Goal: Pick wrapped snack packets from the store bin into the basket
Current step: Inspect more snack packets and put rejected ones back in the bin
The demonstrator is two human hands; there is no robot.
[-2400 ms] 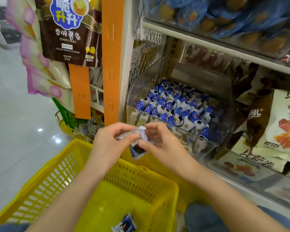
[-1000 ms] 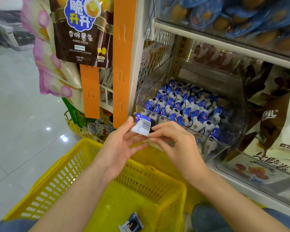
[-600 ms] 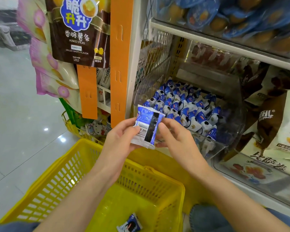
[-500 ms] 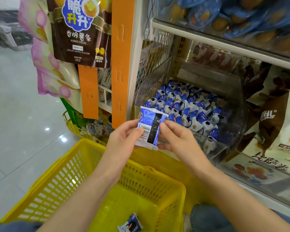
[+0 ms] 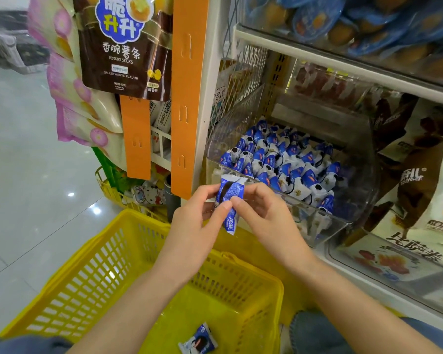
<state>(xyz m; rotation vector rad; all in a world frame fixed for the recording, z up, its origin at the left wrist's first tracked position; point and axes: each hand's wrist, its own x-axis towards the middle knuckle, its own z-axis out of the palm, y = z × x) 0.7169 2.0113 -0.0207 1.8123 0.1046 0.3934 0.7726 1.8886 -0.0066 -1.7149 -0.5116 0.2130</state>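
Snack packet (image 5: pixel 228 205) — long axis stood near upright, above basket (image 5: pixel 100 267) far rim | left hand (image 5: pixel 195 226), right hand (image 5: pixel 264 215): both grips pinched it | basket floor lay below, nearer — left hand closer.

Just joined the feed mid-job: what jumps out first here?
At centre, the left hand and right hand pinch one blue-and-white snack packet above the yellow basket. Behind them, a clear bin on the shelf holds a heap of matching packets. A lone packet lies on the basket floor.
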